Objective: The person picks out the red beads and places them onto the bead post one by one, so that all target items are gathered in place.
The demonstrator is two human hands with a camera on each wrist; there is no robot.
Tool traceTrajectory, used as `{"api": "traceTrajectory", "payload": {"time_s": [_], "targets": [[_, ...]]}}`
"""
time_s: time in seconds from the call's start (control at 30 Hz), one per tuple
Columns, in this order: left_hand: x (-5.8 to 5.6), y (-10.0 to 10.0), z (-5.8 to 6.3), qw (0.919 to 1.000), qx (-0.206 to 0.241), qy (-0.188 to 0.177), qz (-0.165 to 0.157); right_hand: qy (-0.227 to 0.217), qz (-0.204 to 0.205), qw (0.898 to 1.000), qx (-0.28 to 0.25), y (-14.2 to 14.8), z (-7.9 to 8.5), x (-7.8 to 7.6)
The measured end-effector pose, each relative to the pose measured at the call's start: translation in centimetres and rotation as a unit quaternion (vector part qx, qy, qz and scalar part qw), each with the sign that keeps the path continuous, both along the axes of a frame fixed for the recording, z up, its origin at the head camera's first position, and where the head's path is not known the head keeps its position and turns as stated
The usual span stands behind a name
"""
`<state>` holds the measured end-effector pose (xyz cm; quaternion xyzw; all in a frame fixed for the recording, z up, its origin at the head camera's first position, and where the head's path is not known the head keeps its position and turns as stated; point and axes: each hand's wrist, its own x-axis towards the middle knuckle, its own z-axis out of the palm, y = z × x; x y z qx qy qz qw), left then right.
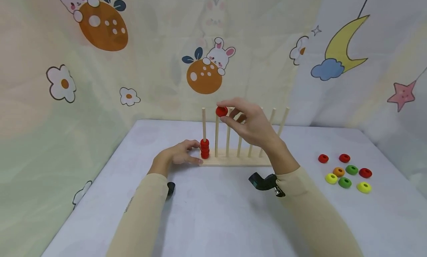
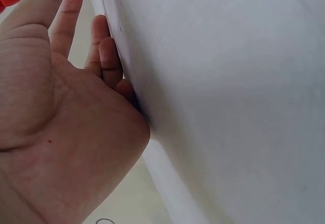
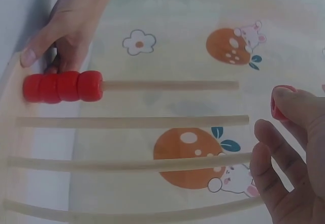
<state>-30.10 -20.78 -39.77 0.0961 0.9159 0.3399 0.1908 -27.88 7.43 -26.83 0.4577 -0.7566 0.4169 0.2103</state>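
Observation:
A wooden peg rack (image 1: 233,161) stands on the table with several upright pegs. Several red beads (image 3: 63,87) are stacked at the bottom of its leftmost peg. My left hand (image 1: 181,152) grips the left end of the rack's base, thumb on the near side and fingers behind, beside that stack. Raised above the rack, my right hand (image 1: 248,122) pinches a red bead (image 1: 221,111) between thumb and index finger. The bead is at the top of the second peg (image 1: 217,136) in the head view. The right hand's other fingers are loosely bent.
On the table's right side lie several loose beads: red (image 1: 365,172), green (image 1: 345,182), yellow (image 1: 364,187) and orange (image 1: 338,172). The white tabletop (image 1: 213,212) reaches a patterned cloth backdrop (image 1: 160,64) behind the rack.

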Motion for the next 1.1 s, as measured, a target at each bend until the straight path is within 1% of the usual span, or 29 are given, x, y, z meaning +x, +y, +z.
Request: {"api": "traceTrajectory", "payload": {"time_s": [0.1, 0.33, 0.53, 0.63, 0.77, 0.83, 0.97, 1.03, 1.1], "targets": [[-0.1, 0.1, 0.1, 1.0000, 0.001, -0.001, -0.004, -0.001, 0.003, 1.000, -0.007, -0.2, 0.1, 0.0], [0.1, 0.0, 0.0, 0.9999, 0.006, -0.008, 0.003, -0.013, 0.020, 1.000, -0.009, -1.1, 0.0, -0.4], [-0.5, -0.2, -0.4, 1.0000, 0.003, -0.001, -0.005, -0.014, 0.039, 0.999, -0.016, -2.1, -0.1, -0.8], [-0.5, -0.3, -0.3, 1.0000, -0.001, -0.001, -0.008, -0.011, 0.045, 0.999, -0.007, -2.7, -0.1, -0.8], [-0.5, -0.2, 0.0, 1.0000, -0.003, -0.005, -0.006, 0.002, 0.036, 0.999, -0.004, -3.3, 0.2, -0.8], [-0.5, -0.2, 0.0, 0.9999, -0.003, -0.009, -0.004, -0.008, 0.028, 1.000, -0.012, -3.6, 0.3, -0.7], [-0.6, -0.1, -0.1, 0.9999, -0.005, -0.010, -0.009, -0.059, 0.023, 0.997, -0.035, -4.3, 0.3, -0.5], [-0.6, 0.0, -0.1, 0.9999, -0.003, -0.008, -0.010, -0.081, 0.021, 0.996, -0.038, -4.8, 0.3, -0.4], [-0.5, 0.0, -0.1, 0.9999, 0.000, -0.007, -0.010, -0.090, 0.013, 0.995, -0.036, -5.2, 0.3, -0.5]]}}
